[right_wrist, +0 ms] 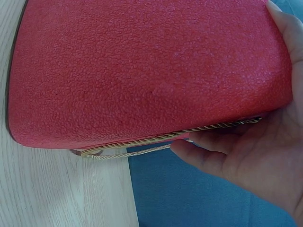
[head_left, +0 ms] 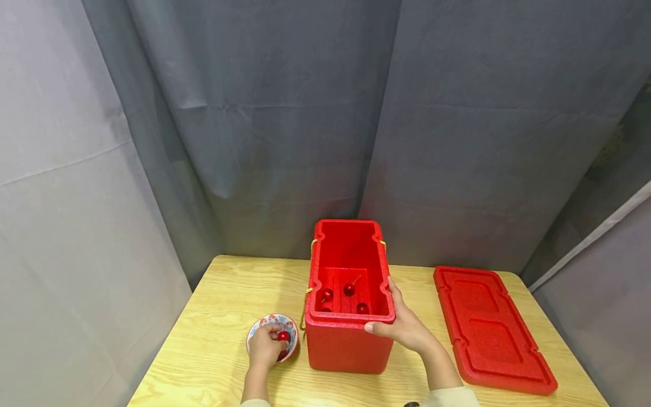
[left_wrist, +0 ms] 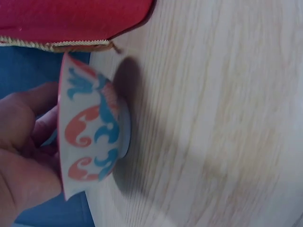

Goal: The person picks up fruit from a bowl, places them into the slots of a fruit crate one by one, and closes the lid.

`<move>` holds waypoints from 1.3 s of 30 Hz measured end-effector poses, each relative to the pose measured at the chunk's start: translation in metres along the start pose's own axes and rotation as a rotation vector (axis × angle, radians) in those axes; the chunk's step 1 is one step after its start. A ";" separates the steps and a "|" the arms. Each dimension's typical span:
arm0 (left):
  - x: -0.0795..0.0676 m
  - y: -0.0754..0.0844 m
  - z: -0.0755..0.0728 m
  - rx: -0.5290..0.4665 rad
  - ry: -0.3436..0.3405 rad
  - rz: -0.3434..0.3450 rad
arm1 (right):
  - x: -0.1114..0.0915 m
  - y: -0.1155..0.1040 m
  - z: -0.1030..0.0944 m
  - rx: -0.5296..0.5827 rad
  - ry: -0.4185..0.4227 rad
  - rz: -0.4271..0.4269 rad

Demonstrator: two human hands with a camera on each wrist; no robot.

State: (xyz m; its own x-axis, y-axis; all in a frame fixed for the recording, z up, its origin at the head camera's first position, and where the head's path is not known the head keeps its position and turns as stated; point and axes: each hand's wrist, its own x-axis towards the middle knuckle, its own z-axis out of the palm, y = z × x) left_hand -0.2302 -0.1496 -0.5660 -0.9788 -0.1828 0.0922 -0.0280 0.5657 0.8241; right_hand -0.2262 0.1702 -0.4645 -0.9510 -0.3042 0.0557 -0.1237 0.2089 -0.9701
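My left hand (head_left: 265, 345) reaches into a small patterned bowl (left_wrist: 90, 137) on the table's left part. Its thumb and fingers pinch a shiny red cherry (head_left: 283, 336); in the left wrist view the bowl's wall hides the fingertips. Right of the bowl stands an uncovered red foam box (head_left: 351, 347). Several cherries with stems, one a dark red cherry (head_left: 349, 289), lie on its floor. My right hand (head_left: 407, 328) grips the box's near right corner, thumb on the front and fingers along the right side, by the yellow cord handle (right_wrist: 142, 139).
A red foam lid (head_left: 493, 333) lies flat on the wooden table (head_left: 218, 316), right of the box. Grey curtains (head_left: 285, 141) hang behind the table and at both sides. Another cord handle (head_left: 304, 311) hangs on the box's left side, close to the bowl.
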 end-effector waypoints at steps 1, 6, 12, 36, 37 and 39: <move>0.000 0.000 0.001 0.021 0.021 -0.001 | 0.000 0.000 0.000 -0.004 0.001 -0.003; 0.000 0.000 0.007 0.098 0.067 -0.025 | 0.000 0.001 0.001 -0.007 0.002 -0.017; 0.000 0.001 0.009 0.113 0.095 -0.047 | -0.001 0.000 0.001 0.000 0.000 -0.015; -0.004 0.047 -0.026 -0.011 0.158 -0.034 | -0.001 0.000 0.000 0.014 -0.017 -0.034; -0.003 0.050 -0.028 -0.018 0.160 -0.029 | -0.001 0.000 0.000 0.016 -0.020 -0.035; -0.003 0.055 -0.032 -0.030 0.166 -0.018 | -0.001 0.000 0.000 0.025 -0.024 -0.037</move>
State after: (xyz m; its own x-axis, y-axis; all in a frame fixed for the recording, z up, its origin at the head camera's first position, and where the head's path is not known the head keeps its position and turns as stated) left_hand -0.2227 -0.1433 -0.5030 -0.9313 -0.3242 0.1661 -0.0368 0.5375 0.8425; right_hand -0.2253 0.1706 -0.4640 -0.9388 -0.3335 0.0864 -0.1514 0.1738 -0.9731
